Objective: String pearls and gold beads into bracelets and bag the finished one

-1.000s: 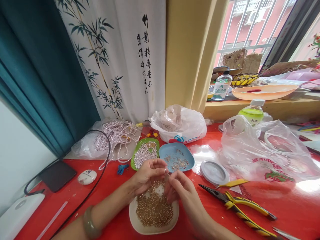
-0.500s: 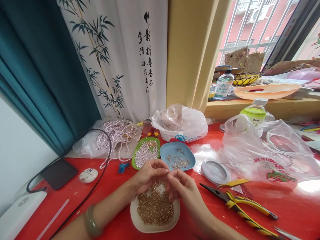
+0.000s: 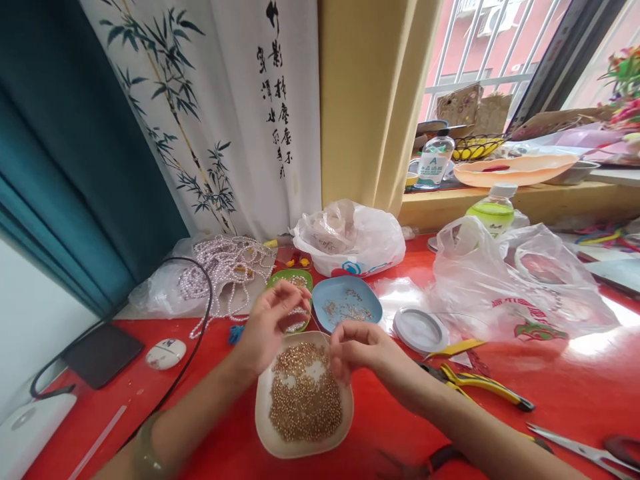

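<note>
A white dish (image 3: 267,437) full of small gold beads (image 3: 306,399) sits on the red table (image 3: 550,393) in front of me. My left hand (image 3: 270,327) hovers over the dish's far left rim, in front of a green dish of pearl beads (image 3: 295,283), with its fingers curled in a pinch. My right hand (image 3: 357,347) is at the gold bead dish's right rim, fingers pinched together. What either hand holds is too small to make out. A blue dish (image 3: 365,310) with small metal findings lies just beyond my hands.
Pearl strands (image 3: 225,267) lie at the back left beside a black cable (image 3: 200,333). Plastic bags (image 3: 515,280) crowd the back and right. A round lid (image 3: 419,329), yellow-handled pliers (image 3: 480,383) and scissors (image 3: 585,450) lie to the right. A phone (image 3: 103,353) is at the left.
My hands have drawn apart: the left moved up and left toward the green dish, the right stayed by the gold bead dish. The view shifted slightly.
</note>
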Demonstrator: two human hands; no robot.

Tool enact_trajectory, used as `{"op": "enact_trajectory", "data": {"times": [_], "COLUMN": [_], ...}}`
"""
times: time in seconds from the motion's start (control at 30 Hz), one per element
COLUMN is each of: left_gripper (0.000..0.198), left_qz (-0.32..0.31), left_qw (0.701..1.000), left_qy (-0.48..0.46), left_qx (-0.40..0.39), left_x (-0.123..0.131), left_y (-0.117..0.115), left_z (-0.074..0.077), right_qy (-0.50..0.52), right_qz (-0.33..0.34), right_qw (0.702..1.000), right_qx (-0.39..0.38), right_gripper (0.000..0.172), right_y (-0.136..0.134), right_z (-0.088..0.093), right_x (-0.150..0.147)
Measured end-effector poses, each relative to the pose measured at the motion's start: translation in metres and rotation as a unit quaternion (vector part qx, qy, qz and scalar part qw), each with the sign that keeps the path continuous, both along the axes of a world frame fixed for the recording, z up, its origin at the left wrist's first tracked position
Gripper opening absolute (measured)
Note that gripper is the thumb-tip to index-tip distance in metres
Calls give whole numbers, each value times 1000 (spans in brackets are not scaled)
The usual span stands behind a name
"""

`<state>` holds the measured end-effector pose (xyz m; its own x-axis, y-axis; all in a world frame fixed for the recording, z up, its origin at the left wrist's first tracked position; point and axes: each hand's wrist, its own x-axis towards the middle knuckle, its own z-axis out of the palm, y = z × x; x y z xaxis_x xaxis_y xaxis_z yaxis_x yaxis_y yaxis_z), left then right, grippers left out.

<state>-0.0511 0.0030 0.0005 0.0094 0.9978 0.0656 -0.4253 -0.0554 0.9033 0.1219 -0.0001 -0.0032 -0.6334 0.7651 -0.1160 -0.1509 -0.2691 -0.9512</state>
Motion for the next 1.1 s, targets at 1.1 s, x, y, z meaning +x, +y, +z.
{"op": "enact_trajectory", "data": {"times": [1.1], "left_gripper": [14], "left_qz": [-32], "left_qw": [965], "left_qy": [-61], "left_qx": [-253], "left_x": [33], "left_y": [-38], "left_z": [7], "right_qy": [96], "right_qz": [-139], "right_qw": [985], "right_qx": [-25], "right_gripper": [13], "right_y": [8], "right_z": [-10], "right_x": [1]}}
